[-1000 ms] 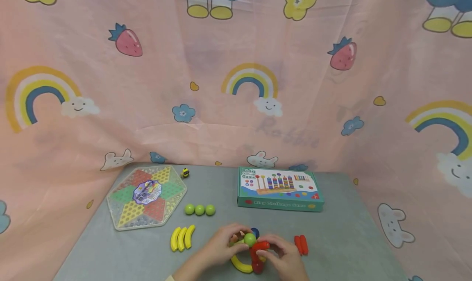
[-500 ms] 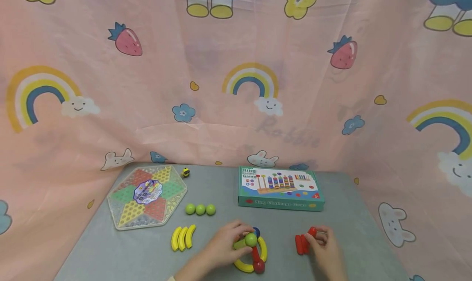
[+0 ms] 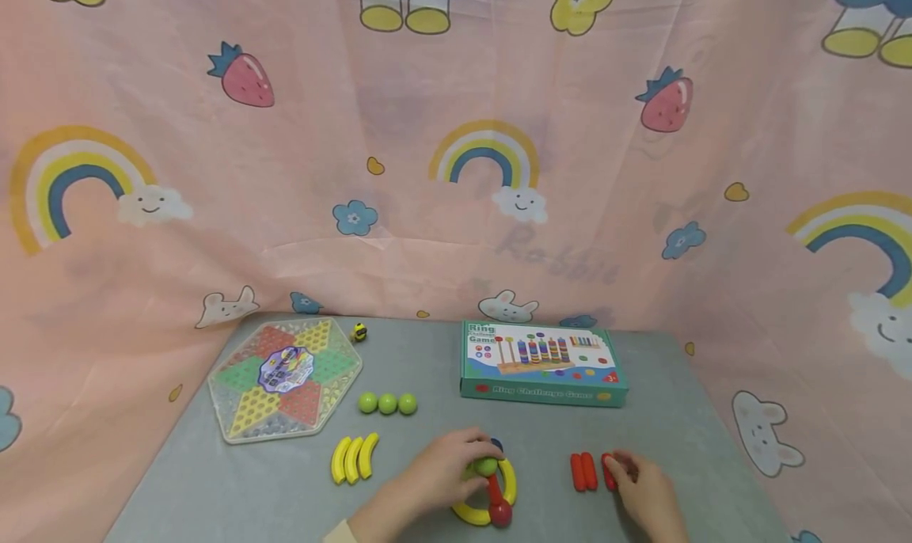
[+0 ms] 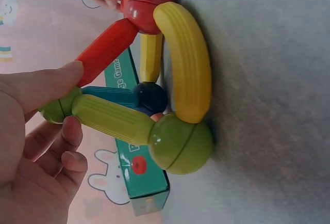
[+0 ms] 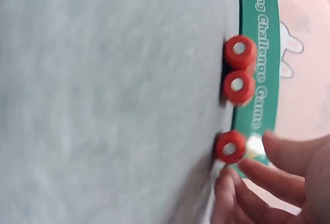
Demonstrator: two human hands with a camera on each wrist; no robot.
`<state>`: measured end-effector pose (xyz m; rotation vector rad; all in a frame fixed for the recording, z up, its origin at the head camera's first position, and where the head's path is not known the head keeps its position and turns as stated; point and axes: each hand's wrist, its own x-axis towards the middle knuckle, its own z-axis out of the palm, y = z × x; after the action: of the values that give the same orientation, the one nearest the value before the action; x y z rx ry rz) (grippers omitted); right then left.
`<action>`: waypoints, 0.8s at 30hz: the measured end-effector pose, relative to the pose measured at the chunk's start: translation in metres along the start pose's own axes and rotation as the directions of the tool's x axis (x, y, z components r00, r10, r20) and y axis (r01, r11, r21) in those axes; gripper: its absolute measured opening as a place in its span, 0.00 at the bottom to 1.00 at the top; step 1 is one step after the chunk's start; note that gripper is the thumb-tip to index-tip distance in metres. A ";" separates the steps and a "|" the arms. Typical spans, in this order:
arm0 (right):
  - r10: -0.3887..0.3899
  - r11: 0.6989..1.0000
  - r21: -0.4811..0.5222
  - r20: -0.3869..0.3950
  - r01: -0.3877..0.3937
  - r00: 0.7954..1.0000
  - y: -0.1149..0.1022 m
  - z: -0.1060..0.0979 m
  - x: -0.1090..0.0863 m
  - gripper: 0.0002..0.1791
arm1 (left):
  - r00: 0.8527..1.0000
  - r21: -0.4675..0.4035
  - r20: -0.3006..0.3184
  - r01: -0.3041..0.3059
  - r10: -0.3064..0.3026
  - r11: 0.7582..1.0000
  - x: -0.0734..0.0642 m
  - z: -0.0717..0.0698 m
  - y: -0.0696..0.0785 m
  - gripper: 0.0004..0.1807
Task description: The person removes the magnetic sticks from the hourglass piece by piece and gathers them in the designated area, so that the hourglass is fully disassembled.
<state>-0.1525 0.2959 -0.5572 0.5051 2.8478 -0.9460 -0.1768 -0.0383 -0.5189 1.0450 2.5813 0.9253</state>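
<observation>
Toward 6 o'clock on the table (image 3: 684, 416), I have the left hand (image 3: 450, 470) clamped, thumb opposite fingers, on the green ball (image 3: 487, 468) crowning the frame (image 3: 495, 493); from this apex red, green and blue struts (image 4: 111, 51) slope to base balls (image 4: 180, 144) of like colour, joined by yellow curves (image 4: 188, 64); at the frame's 3 o'clock, my right hand (image 3: 648, 491) has thumb and fingers apart, fingertips beside a red rod (image 3: 609, 472) lying on the table; at that rod's 9 o'clock lies a red pair (image 3: 588, 472); from the frame, yellow rods (image 3: 352, 459) lie at 9 o'clock, the box (image 3: 545, 365) at 1.
</observation>
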 end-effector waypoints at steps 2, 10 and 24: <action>-0.009 1.000 0.011 -0.057 0.010 0.998 -0.006 0.000 -0.005 0.24 | 1.000 -0.003 0.012 0.010 -0.010 1.000 0.001 -0.001 0.002 0.18; -0.060 0.996 0.054 -0.206 0.072 0.977 -0.021 -0.003 -0.023 0.18 | 0.999 -0.025 0.036 0.028 -0.027 0.999 0.003 -0.005 0.007 0.16; 0.033 0.997 0.064 0.018 -0.034 0.999 -0.010 0.006 -0.005 0.19 | 0.998 -0.033 0.042 0.038 -0.037 0.999 0.002 -0.006 0.007 0.16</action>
<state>-0.1514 0.2833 -0.5550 0.5462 2.7924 -1.0339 -0.1768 -0.0354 -0.5096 0.9929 2.5335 0.9259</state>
